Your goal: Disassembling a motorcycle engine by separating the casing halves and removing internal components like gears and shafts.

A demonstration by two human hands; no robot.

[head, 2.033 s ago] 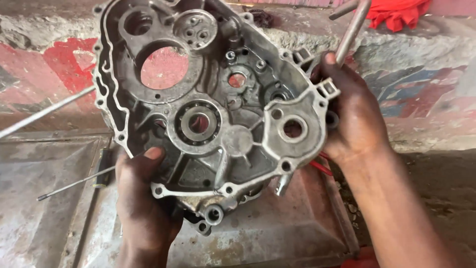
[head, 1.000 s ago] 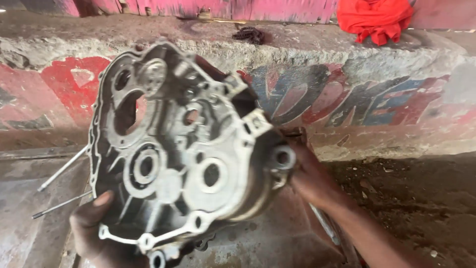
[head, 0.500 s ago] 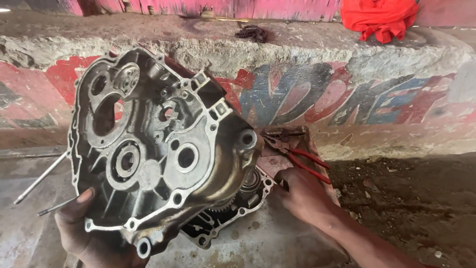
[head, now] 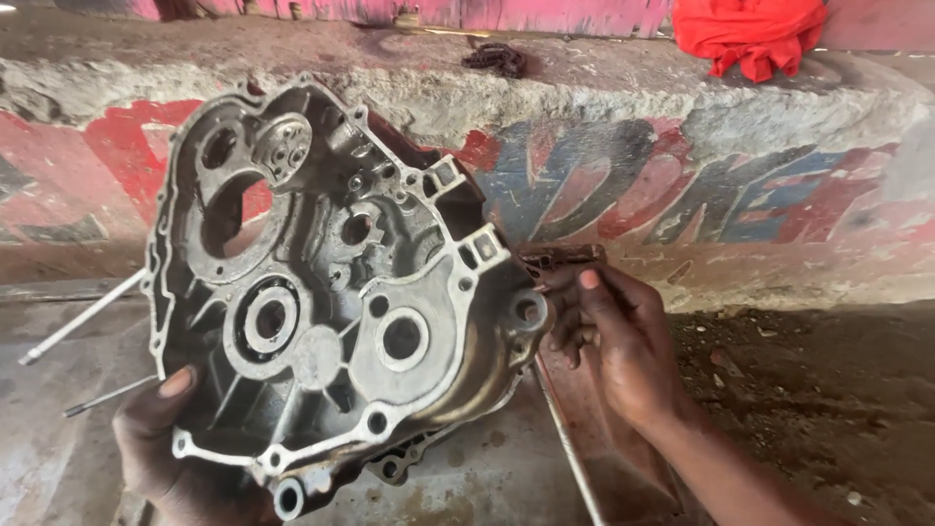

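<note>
left hand (head: 170, 453) grips casing (head: 331, 302) under low edge | right hand (head: 623, 346) curled beside rim, contents unclear | advice: support both sides, keep thumb off bearing bores

Beyond the grip we see a rough concrete ledge (head: 604, 93), its face painted in red and blue lettering. A red cloth (head: 750, 34) and what may be a dark chain (head: 497, 58) lie on top. Right of the grip, dirt ground (head: 838, 399); left, 2 thin metal rods (head: 78, 321).
</note>
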